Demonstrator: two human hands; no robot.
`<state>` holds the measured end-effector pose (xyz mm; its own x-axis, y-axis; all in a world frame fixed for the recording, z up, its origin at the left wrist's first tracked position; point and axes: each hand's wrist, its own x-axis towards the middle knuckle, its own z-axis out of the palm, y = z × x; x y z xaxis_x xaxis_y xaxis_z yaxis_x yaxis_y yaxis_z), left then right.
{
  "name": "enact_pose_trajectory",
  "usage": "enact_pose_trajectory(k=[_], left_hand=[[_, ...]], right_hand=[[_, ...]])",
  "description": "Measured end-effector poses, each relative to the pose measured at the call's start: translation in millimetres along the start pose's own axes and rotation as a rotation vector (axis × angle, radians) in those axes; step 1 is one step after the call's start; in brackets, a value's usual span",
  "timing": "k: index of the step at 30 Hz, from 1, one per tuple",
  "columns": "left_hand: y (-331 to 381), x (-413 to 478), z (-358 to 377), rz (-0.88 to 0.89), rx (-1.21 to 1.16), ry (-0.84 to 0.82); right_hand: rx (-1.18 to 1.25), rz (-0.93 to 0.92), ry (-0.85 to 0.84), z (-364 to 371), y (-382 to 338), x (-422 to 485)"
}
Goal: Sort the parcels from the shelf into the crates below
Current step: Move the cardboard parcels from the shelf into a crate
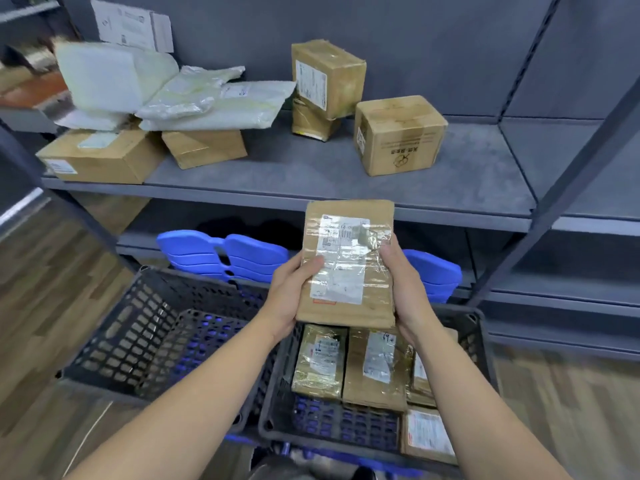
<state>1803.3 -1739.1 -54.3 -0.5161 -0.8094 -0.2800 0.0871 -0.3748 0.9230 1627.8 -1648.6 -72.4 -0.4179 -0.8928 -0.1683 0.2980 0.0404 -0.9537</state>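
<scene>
**Flat parcel held lengthwise in both hands above the right crate**

A flat brown parcel [348, 265] is in the air in front of the person, below the front edge of the shelf [311, 174] and over the far end of the right crate [479, 327]. Its long axis runs away from the person, near end low and far end raised toward the shelf, leaning only slightly to the right. The broad face with the taped white label is turned up to the camera.

The left hand [289, 299] grips the parcel's lower left edge, thumb laid across the label; its other fingers are hidden behind the parcel. The right hand [403, 289] grips the right edge, thumb pressed on the tape at the label's corner and fingers curled underneath.

Inside the right crate lie a tape-wrapped packet [320, 362], a flat carton [377, 368] just beside it, and a smaller labelled packet [429, 433] near the closer right corner. The left crate [138, 306] touches it on the left.

On the shelf stand a tall box [329, 77] on a smaller one, a squat box [398, 133] to its right, and at the left two low boxes [100, 154] under a heap of white mailing bags [173, 91]. A stack of blue lids [242, 258] sits behind the crates
</scene>
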Motion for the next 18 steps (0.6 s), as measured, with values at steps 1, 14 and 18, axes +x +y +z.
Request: enact_pose_trajectory(k=[1,14,18], left_hand=[[-1.2,-1.9,-0.7,0.000,0.000,0.007],[14.9,-6.9,-16.1,-0.034,0.080,-0.128],[25.8,-5.7,-29.5,-0.004,0.095,-0.167]], right_hand=[[-0.037,0.015,-0.006,0.0,0.5,-2.3],[-0.053,-0.018,0.048,21.0,4.7,-19.7],[-0.078,-0.050,0.087,41.5,-1.6,-17.8]])
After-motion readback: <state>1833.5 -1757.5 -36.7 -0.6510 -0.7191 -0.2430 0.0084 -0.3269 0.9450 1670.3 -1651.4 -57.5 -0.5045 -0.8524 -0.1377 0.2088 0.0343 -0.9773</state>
